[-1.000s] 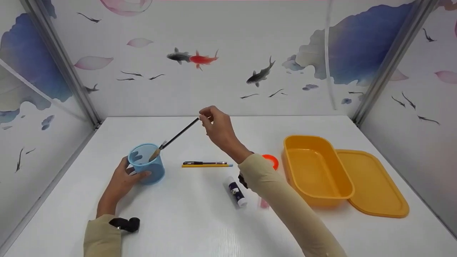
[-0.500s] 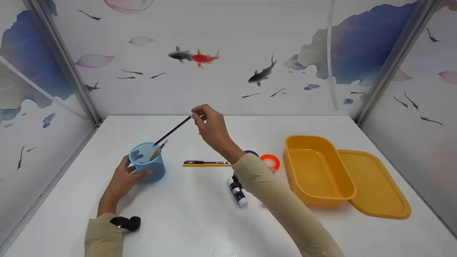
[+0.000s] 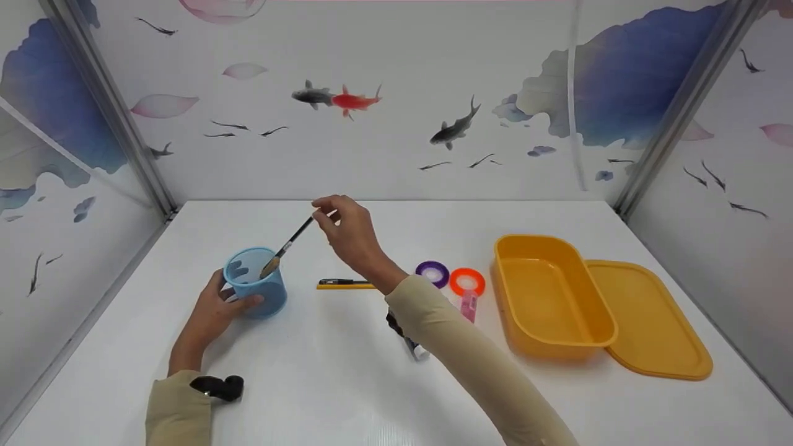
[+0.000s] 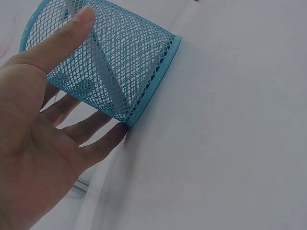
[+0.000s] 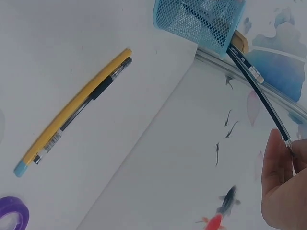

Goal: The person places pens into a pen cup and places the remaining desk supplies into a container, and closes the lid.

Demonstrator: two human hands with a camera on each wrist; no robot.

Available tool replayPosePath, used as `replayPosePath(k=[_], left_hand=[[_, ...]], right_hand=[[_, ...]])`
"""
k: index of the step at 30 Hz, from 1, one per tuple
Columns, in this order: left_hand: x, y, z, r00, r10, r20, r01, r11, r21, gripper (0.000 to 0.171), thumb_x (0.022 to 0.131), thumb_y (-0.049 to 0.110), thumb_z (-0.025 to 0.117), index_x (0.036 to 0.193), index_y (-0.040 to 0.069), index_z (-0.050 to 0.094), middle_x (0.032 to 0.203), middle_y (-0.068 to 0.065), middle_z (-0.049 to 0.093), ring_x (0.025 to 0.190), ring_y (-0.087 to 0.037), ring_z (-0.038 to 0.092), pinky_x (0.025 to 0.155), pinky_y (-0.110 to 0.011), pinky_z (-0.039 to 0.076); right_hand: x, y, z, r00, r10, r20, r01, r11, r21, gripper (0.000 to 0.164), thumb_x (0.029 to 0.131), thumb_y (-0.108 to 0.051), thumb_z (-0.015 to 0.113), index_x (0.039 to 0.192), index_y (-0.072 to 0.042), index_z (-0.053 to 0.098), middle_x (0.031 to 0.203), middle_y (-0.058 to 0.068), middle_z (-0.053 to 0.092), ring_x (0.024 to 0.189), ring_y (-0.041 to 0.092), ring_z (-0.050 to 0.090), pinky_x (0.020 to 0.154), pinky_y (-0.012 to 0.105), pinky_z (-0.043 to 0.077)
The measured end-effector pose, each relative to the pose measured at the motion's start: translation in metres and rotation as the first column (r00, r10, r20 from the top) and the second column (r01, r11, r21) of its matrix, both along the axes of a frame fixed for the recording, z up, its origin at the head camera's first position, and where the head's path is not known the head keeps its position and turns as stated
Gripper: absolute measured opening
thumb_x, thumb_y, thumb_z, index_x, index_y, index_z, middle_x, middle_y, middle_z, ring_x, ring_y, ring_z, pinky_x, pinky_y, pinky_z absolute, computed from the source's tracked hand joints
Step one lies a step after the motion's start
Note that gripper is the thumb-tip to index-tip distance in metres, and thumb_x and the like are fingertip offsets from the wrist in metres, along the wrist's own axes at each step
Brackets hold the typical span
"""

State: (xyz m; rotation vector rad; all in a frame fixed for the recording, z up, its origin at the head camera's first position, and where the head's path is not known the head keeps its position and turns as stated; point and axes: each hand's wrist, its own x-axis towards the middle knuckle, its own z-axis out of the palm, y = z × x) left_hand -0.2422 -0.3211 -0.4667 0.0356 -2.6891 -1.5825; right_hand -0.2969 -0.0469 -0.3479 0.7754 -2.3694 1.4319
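Note:
My left hand grips a light blue mesh pen holder, thumb on the near side; the left wrist view shows its fingers reaching behind the mesh. To the upper right of the holder, my right hand pinches a thin black pencil by its upper end. The pencil slants down, its lower part inside the holder. A second dark pencil with a white eraser and a tan piece stick out over the rim. My right palm is largely out of sight in the head view.
A black pen and a yellow stick lie side by side. Purple tape, orange tape and a pink item lie right of them. The forearm partly covers a glue stick. A yellow box overlaps its lid.
My right hand has moved left and slightly down, bringing the pencil from outside the rim into the pen holder. My left hand stays on the holder. The forearm now covers more of the glue stick.

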Motion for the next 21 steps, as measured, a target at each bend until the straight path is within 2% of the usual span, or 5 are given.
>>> replayPosePath(k=[4, 11, 21], left_hand=[[0.0, 0.001, 0.001, 1.0, 0.001, 0.01, -0.001, 1.0, 0.004, 0.105, 0.088, 0.039, 0.077, 0.16, 0.006, 0.008, 0.166, -0.023, 0.016, 0.15, -0.05, 0.024, 0.12, -0.062, 0.031], [-0.001, 0.0, 0.003, 1.0, 0.0, 0.014, 0.0, 1.0, 0.01, 0.105, 0.088, 0.038, 0.077, 0.16, 0.006, 0.008, 0.166, -0.023, 0.016, 0.15, -0.05, 0.023, 0.12, -0.061, 0.03], [-0.001, 0.0, 0.002, 1.0, -0.002, 0.014, 0.002, 1.0, 0.023, 0.105, 0.087, 0.037, 0.078, 0.16, 0.006, 0.009, 0.167, -0.022, 0.016, 0.151, -0.049, 0.023, 0.12, -0.06, 0.032]], right_hand=[[0.001, -0.007, -0.006, 1.0, 0.004, 0.024, -0.004, 1.0, -0.021, 0.025, 0.1, -0.016, 0.061, 0.124, -0.008, 0.064, 0.111, 0.006, 0.07, 0.092, 0.013, 0.066, 0.071, 0.014, 0.054], [0.001, -0.016, -0.018, 0.997, 0.008, 0.082, -0.005, 0.999, -0.042, 0.018, 0.099, -0.017, 0.063, 0.115, -0.009, 0.067, 0.109, 0.004, 0.07, 0.087, 0.009, 0.065, 0.068, 0.013, 0.054], [0.002, -0.023, -0.032, 0.997, 0.004, 0.079, -0.004, 1.0, -0.009, 0.016, 0.097, -0.014, 0.065, 0.112, -0.009, 0.071, 0.108, 0.004, 0.071, 0.087, 0.01, 0.065, 0.072, 0.012, 0.054]])
